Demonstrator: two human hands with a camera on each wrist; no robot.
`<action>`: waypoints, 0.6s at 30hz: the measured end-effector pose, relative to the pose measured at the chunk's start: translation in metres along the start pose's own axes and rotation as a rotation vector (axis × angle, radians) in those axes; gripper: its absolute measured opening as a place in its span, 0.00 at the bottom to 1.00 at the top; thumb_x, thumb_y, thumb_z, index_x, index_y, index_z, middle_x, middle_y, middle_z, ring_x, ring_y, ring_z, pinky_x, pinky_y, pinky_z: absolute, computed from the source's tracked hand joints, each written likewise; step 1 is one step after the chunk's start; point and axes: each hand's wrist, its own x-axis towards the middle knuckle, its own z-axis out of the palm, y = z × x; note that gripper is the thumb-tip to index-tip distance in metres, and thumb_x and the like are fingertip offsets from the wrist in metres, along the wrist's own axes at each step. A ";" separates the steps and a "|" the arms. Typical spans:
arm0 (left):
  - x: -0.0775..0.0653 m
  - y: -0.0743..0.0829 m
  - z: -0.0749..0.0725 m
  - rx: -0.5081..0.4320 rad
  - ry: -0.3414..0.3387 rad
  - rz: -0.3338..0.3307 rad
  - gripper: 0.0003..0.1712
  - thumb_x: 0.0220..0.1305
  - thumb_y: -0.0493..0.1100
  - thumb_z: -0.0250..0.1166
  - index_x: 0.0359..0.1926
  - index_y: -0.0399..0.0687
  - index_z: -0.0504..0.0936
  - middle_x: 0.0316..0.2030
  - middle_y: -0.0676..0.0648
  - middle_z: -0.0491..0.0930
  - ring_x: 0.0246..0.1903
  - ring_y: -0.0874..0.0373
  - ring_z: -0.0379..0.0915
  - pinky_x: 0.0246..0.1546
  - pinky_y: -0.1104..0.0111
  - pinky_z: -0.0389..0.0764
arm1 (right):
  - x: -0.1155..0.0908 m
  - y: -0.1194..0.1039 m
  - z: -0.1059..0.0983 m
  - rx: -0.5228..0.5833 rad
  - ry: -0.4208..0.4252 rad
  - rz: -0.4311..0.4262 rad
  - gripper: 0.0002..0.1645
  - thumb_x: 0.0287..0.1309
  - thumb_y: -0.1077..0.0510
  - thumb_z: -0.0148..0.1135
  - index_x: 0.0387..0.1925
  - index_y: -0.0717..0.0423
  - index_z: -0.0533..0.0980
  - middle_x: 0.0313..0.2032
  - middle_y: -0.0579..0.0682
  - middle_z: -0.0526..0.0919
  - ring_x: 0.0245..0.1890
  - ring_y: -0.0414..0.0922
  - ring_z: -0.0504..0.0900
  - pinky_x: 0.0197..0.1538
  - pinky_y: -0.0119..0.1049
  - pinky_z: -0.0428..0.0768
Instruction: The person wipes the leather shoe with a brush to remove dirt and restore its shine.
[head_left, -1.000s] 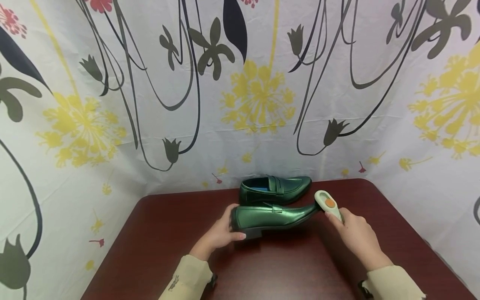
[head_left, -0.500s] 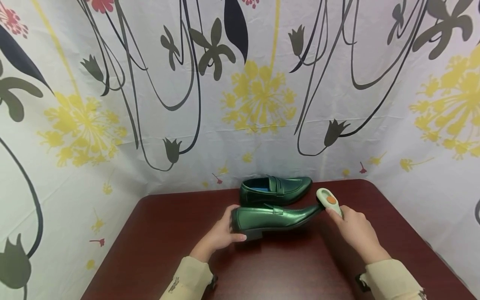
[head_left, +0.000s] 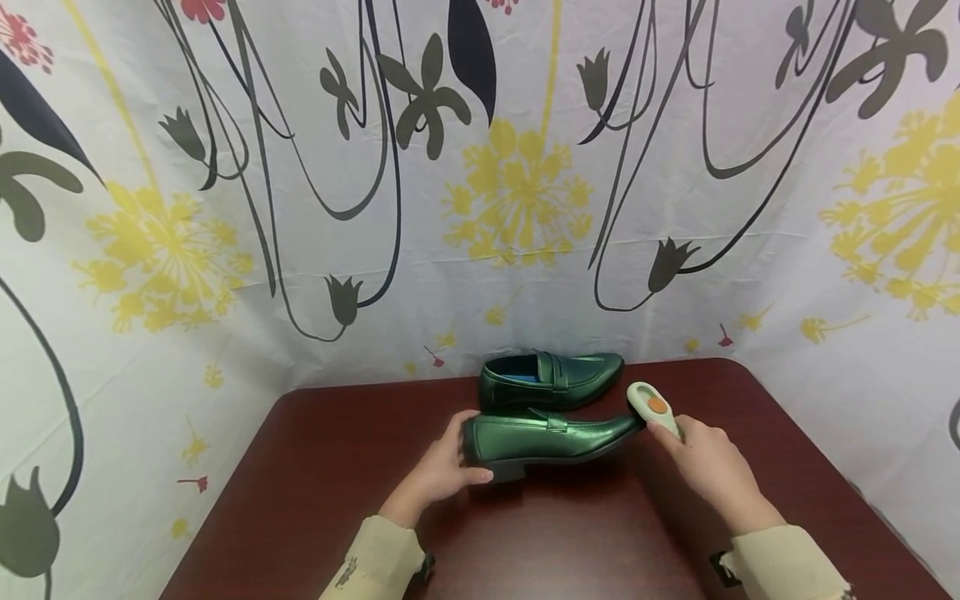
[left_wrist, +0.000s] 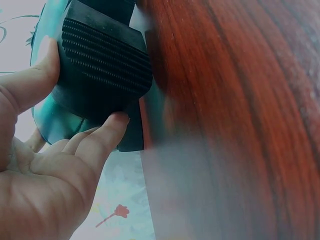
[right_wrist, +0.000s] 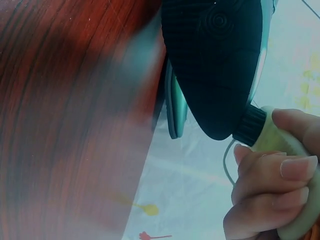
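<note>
A shiny green loafer (head_left: 517,438) is tilted with its toe pointing right and its sole partly turned toward me. My left hand (head_left: 438,467) grips it round the heel. In the left wrist view the thumb and fingers sit on either side of the ribbed black heel (left_wrist: 102,57). My right hand (head_left: 712,467) holds a small pale green shoe brush (head_left: 649,403) with an orange oval on it. The dark bristles (right_wrist: 250,125) touch the tip of the toe in the right wrist view. Curled fingers hide part of the handle.
A matching green loafer (head_left: 585,379) stands upright just behind the held one, at the table's back edge. The dark red wooden table (head_left: 337,433) is enclosed by a white floral cloth (head_left: 480,292) at the back and sides.
The brush moved slightly right and up, then came back left and down at the toe. The toe dipped a little. My left hand has kept its grip on the heel.
</note>
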 end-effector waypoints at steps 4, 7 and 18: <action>0.000 -0.001 0.000 0.013 0.008 0.006 0.54 0.58 0.38 0.76 0.76 0.56 0.51 0.69 0.42 0.70 0.63 0.48 0.72 0.65 0.49 0.75 | -0.003 -0.003 0.002 0.000 0.007 -0.013 0.44 0.70 0.26 0.41 0.49 0.64 0.73 0.25 0.50 0.74 0.24 0.46 0.72 0.26 0.39 0.68; -0.001 -0.001 0.000 0.025 0.014 0.007 0.54 0.57 0.38 0.76 0.76 0.56 0.51 0.69 0.42 0.70 0.63 0.48 0.72 0.65 0.49 0.74 | -0.005 -0.006 0.004 0.001 0.008 -0.018 0.42 0.70 0.26 0.42 0.47 0.63 0.73 0.25 0.50 0.74 0.24 0.45 0.72 0.26 0.39 0.68; -0.001 0.000 0.000 0.031 0.007 0.000 0.54 0.58 0.39 0.75 0.76 0.59 0.51 0.70 0.43 0.69 0.64 0.48 0.71 0.66 0.48 0.72 | -0.010 -0.009 0.003 -0.019 0.011 -0.019 0.40 0.71 0.28 0.45 0.48 0.62 0.74 0.26 0.49 0.76 0.26 0.45 0.74 0.27 0.40 0.69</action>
